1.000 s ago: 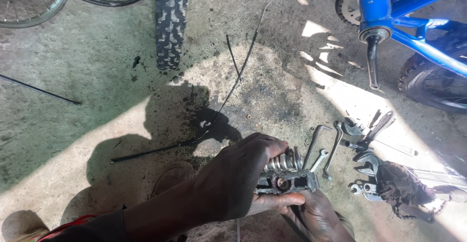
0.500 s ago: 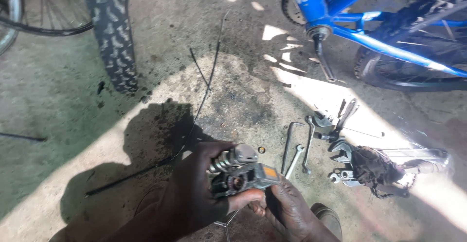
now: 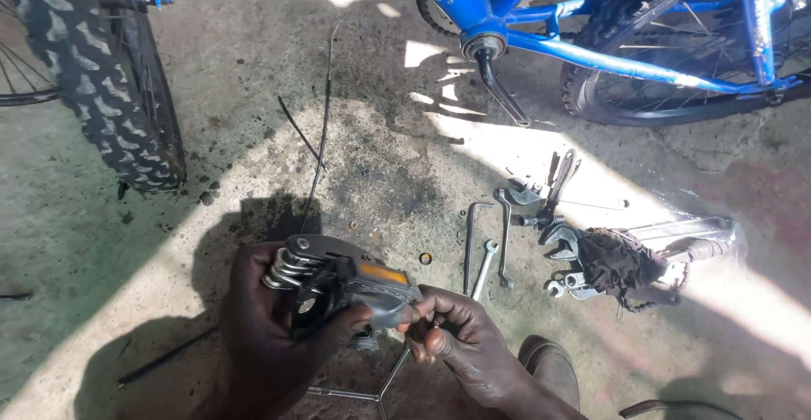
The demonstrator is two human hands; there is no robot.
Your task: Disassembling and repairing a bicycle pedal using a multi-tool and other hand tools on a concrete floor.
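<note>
Light: hard sunlight is cast from the upper right across the grey concrete floor (image 3: 253, 65).
Shadows: the foreground is darkened by a large shadow.
Glare: sunlit patches are washed out.
Focus: sharp throughout; slight bending is seen at the edges.

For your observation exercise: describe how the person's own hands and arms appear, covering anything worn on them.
Both the left hand and the right hand are bare: no gloves, rings or watch show. The wrists and the visible part of the forearms carry no sleeves. The fingers look smudged with dark workshop grime.

Stained concrete floor (image 3: 380, 158) carries scattered wrenches (image 3: 498, 242), a greasy rag (image 3: 617, 259), loose cables (image 3: 321, 145).
</note>
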